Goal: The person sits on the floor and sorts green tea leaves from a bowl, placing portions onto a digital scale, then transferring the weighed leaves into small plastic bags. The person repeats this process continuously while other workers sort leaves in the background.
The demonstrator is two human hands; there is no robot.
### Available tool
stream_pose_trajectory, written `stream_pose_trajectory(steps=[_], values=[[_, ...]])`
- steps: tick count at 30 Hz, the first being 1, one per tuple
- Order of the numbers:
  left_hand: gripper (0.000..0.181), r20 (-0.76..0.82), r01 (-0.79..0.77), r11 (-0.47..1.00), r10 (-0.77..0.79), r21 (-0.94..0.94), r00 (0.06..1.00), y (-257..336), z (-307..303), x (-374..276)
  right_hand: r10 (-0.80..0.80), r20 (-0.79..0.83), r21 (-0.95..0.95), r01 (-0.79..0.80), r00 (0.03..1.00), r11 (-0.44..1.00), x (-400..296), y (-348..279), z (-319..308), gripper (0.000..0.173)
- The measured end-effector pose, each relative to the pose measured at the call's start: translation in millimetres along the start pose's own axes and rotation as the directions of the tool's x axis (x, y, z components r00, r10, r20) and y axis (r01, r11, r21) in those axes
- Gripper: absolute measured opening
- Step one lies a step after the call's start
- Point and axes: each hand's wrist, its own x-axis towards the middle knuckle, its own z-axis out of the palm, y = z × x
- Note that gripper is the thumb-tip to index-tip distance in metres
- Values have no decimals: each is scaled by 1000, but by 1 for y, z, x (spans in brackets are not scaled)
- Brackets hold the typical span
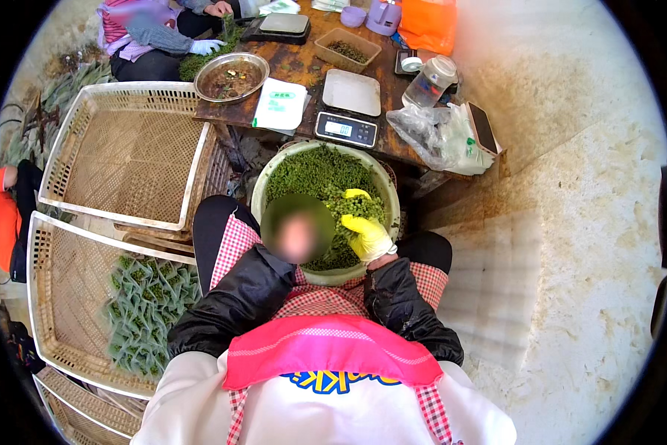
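A pale round tub [260, 186] sits between my knees, heaped with clusters of small green berries [317, 169]. My right hand [369, 238], in a yellow glove, has its thumb and fingers around a bunch of the berry clusters [364, 207] at the tub's right side. Over the left part of the tub is my left hand [297, 236]. A round blur covers it, so its fingers and anything in them are hidden.
Ahead on a wooden table [294, 53] are a digital scale [351, 92], white printed bags [280, 105], a metal bowl [231, 78], a plastic jar [431, 80] and a phone [482, 128]. Crates [125, 156] stand left, one holding filled bags [152, 311]. A co-worker's gloved hand [206, 47] touches greens.
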Motion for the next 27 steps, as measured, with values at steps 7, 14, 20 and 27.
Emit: stream_pose_trajectory(steps=[7, 14, 20, 27], values=[[43, 13, -32, 998, 31, 60, 999, -5, -1, 1, -147, 176, 7, 148, 973, 989, 3, 2, 15, 42], [43, -62, -97, 993, 101, 74, 993, -21, -6, 9, -168, 325, -406, 298, 931, 864, 1, -3, 35, 51], [35, 49, -87, 994, 90, -62, 995, 15, 5, -16, -196, 319, -801, 374, 927, 468, 10, 19, 6, 71], [32, 133, -339, 940, 333, 32, 934, 14, 9, -25, -106, 40, -769, 99, 994, 632, 14, 41, -11, 70]])
